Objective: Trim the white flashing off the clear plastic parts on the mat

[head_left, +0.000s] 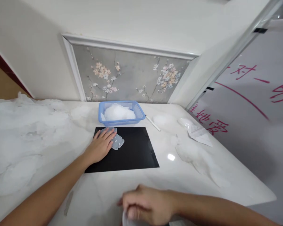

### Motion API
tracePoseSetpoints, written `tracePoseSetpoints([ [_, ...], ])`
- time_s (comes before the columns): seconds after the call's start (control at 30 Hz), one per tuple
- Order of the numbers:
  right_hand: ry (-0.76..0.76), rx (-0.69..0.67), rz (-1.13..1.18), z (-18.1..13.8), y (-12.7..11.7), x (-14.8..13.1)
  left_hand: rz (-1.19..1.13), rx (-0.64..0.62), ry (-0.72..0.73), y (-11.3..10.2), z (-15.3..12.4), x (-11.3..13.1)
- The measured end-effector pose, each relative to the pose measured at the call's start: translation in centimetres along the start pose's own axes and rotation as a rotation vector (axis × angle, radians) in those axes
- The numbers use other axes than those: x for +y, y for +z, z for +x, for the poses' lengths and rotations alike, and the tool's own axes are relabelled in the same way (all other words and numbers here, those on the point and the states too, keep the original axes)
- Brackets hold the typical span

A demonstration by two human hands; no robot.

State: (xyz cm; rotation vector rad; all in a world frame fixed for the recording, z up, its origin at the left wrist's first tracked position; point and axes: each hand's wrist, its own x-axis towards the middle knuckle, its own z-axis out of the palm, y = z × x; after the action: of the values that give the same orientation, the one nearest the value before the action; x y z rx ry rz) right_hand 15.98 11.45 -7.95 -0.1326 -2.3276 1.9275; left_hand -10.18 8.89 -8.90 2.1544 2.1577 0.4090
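Observation:
My left hand (100, 146) lies flat, fingers stretched out, on a translucent bluish-grey plastic sheet piece (117, 142) with a wavy outline and small light spots. Much of that piece is hidden under the fingers. Beneath it is a flat black rectangular sheet (133, 153) on the tabletop. Close to my body, at the bottom of the head view, my right hand (147, 204) is closed with curled fingers. A whitish thing (129, 221) shows just below its thumb, cut off by the picture edge, and blur keeps me from telling what it is.
A blue plastic basket (101, 117) holding fluffy white material (119, 112) stands behind the black sheet. To its right lie a slim white stick with a dark tip (153, 123) and a crumpled clear-and-white packet (199, 133). A whiteboard with red writing (245, 125) borders the marble-patterned table (202, 175).

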Motion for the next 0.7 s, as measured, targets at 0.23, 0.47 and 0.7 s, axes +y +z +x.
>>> tracePoseSetpoints([
  [0.23,0.034,0.872,0.314,6.1,-8.7,1.2,-0.043,0.061,0.029,-0.4,0.1,1.0],
  [0.47,0.023,0.722,0.68,8.0,-10.1,4.0,-0.93,0.124,-0.189,-2.0,0.1,2.0],
  [0.7,0.05,0.618,0.754,7.3,-10.0,3.8,-1.446,0.035,-0.488,-1.7,0.6,1.2],
])
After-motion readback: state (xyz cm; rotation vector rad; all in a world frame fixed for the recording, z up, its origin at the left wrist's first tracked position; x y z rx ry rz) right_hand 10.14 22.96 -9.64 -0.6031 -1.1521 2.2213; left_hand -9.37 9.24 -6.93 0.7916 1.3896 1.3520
